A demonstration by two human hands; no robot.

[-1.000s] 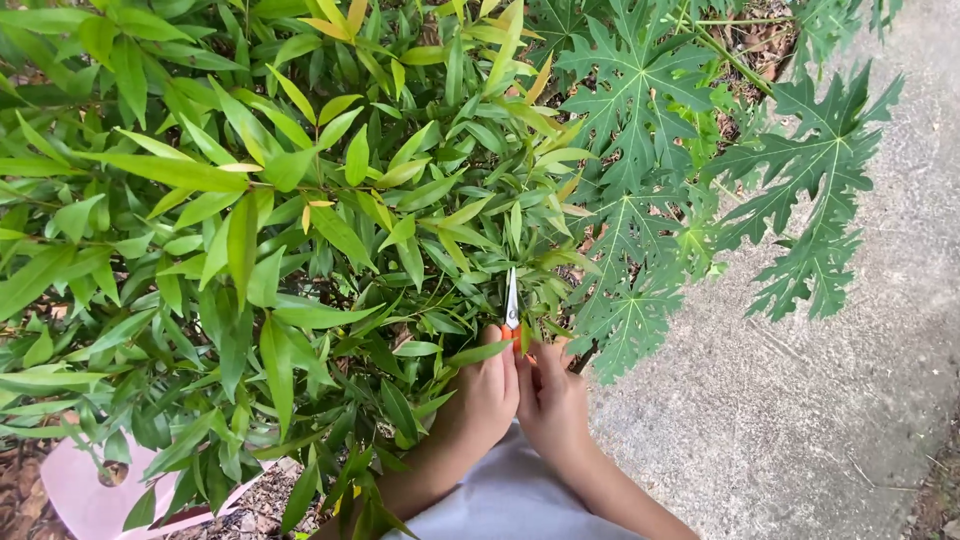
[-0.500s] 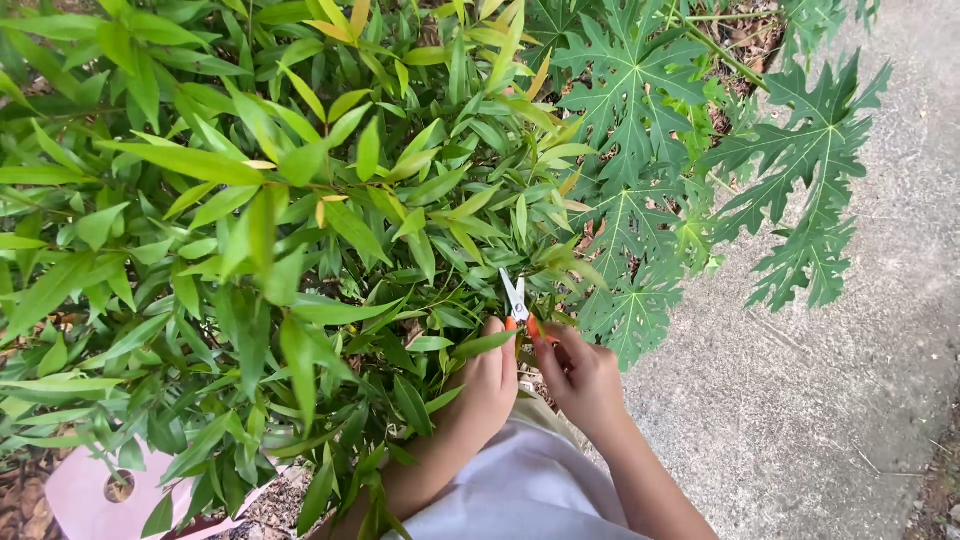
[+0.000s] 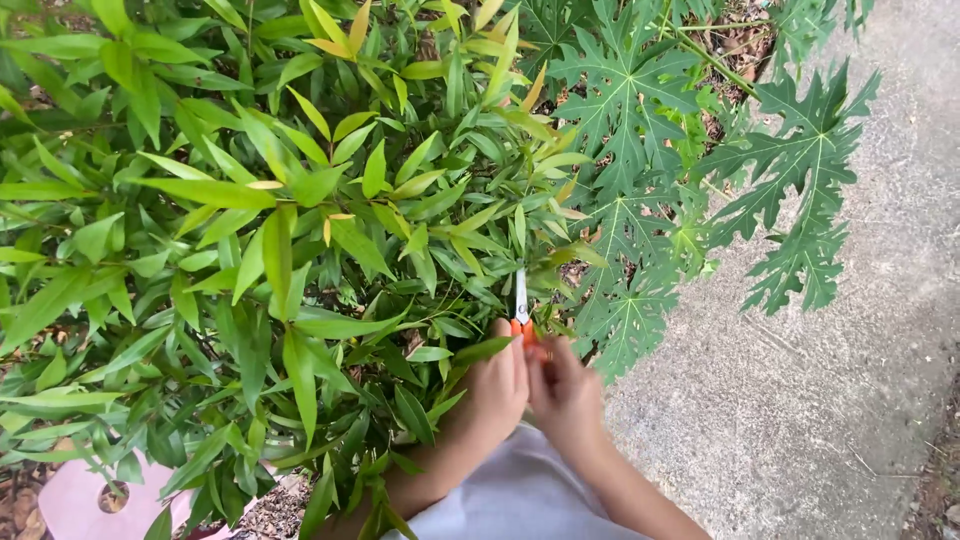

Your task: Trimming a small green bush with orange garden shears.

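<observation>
Both my hands hold a small pair of scissors (image 3: 521,305) with orange handles and silver blades. My left hand (image 3: 495,385) grips the left handle and my right hand (image 3: 566,393) the right one. The blades are closed and point up into a bush of long narrow green leaves (image 3: 300,220). Some leaves hang over my left wrist and hide part of it. My white garment (image 3: 520,495) shows at the bottom.
A plant with large deeply cut leaves (image 3: 640,120) stands to the right of the bush. A rough concrete path (image 3: 850,400) runs along the right side. A pink pot rim (image 3: 85,500) and dry leaf litter show at the bottom left.
The scissor blades were apart half a second ago and are now closed. My right hand has drawn back in beside my left hand.
</observation>
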